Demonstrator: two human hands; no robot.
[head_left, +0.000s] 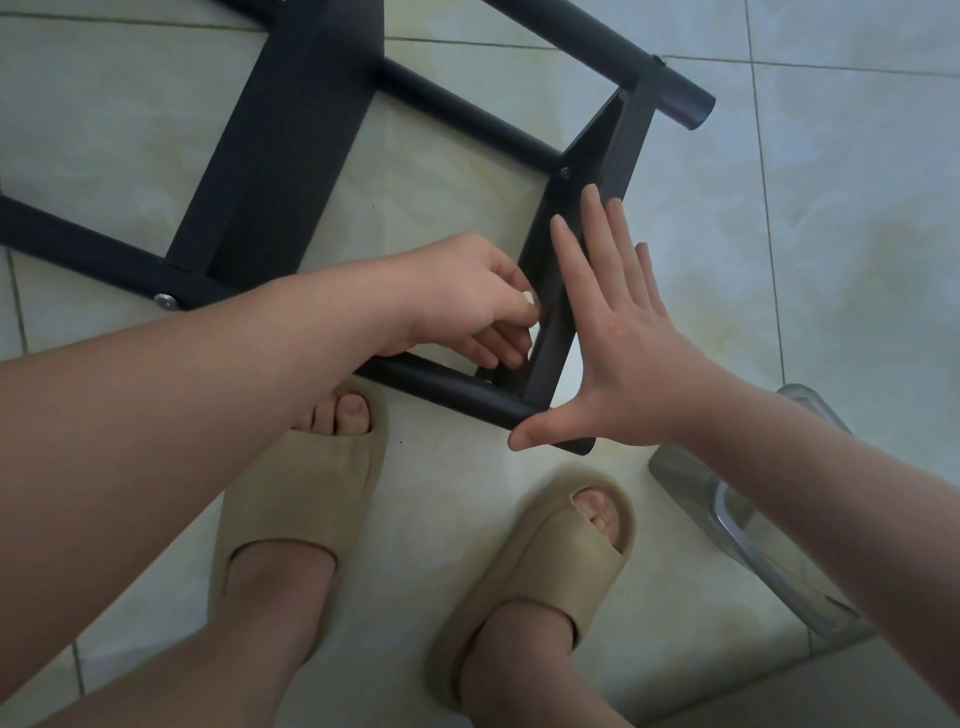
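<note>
The black metal tube frame (275, 156) is best steadied by the flat, open right hand (623, 332) while the pinching grip of the left hand (467, 296) squarely turns, apparently, a small fastener.

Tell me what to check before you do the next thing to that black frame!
1. Black metal frame lying on the tiled floor: ok.
2. Right hand flat against the flat brace, steadying it: ok.
3. Left hand pinching at the brace; what it holds: cannot tell.
4. Silver bolt head in the left joint: ok.
5. Toes right beside the frame's tube: not ok.
</note>
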